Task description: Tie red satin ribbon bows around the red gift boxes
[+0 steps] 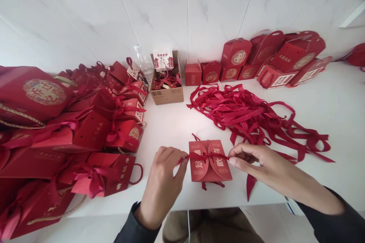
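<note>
the red gift box (209, 161) lies flat near the table's (176, 125) front edge. left hand (164, 182) and right hand (256, 163) flank the box, each pinching one end of the red ribbon (205, 156) stretched across it. loose ribbons (251, 115) pile behind the box.

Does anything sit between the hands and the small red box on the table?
Nothing visible does. The left hand and right hand each pinch an end of the ribbon stretched across the box. The ribbon pile lies behind it, apart from both hands.
</note>
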Demonstrator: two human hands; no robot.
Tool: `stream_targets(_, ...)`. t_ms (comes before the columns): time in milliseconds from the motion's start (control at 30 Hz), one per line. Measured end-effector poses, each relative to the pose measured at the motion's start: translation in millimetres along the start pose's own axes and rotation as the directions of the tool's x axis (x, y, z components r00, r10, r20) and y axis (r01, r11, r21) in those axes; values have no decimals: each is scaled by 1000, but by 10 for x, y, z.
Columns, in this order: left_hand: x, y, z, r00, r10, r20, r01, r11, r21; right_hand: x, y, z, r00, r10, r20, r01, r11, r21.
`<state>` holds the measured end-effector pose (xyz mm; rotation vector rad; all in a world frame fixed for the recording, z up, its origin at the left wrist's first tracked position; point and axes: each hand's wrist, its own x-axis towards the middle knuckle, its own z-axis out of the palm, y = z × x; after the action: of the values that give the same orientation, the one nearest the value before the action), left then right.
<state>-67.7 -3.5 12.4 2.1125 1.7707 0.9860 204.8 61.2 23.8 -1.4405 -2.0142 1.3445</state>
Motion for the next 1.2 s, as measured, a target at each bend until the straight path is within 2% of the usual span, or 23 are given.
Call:
stream_targets(167,65,51,-61,994,-62,-95,64,998,18,-28,5,-87,998,-57,14,58,997,-54)
stream_targets(233,82,111,-72,987,-63,-145,70,997,42,-26,-42,-97,998,-59,-37,57,997,-49)
stream_targets(333,135,236,-30,957,0,-291,22,997,74,6,-187,-58,989,-68,-134,69,998,2)
stream_targets(433,205,356,61,938,10,-345,-26,999,-43,62,-356,36,977,-133,-168,147,986,79)
stream_targets(500,239,410,128,941,-48,-336,-23,978,-206,101,-450,108,965,-192,-177,215,968,125)
stream_targets(600,254,442,197,947,-171,-273,20,878,-478,150,-548,192,947,-283,-155,300,948,103)
stream_targets(700,239,438,183,954,-227,-196,58,779,-624,179,-587,227,928,-335,-162,344,939,28)
stream_targets(767,226,432,138,967,-210,-144,77,779,-622,186,-586,230,919,-342,-196,346,938,-10)
stream_targets(900,218,432,96,993,-116,19,111,876,-469,179,-567,217,910,-339,-239,344,939,-22)
stream_targets(967,226,428,130,990,-138,15,132,901,-414,169,-565,196,917,-326,-227,336,942,4)
stream_targets(1067,236,415,201,966,-256,-21,220,866,-450,144,-561,137,925,-326,-196,328,944,-24)
stream_targets(1133,235,413,230,949,-313,-23,267,846,-462,123,-549,90,905,-371,-206,352,928,-123)
stream_targets(1200,233,429,233,937,-345,-51,287,845,-451,104,-534,52,864,-452,-223,398,883,-249)
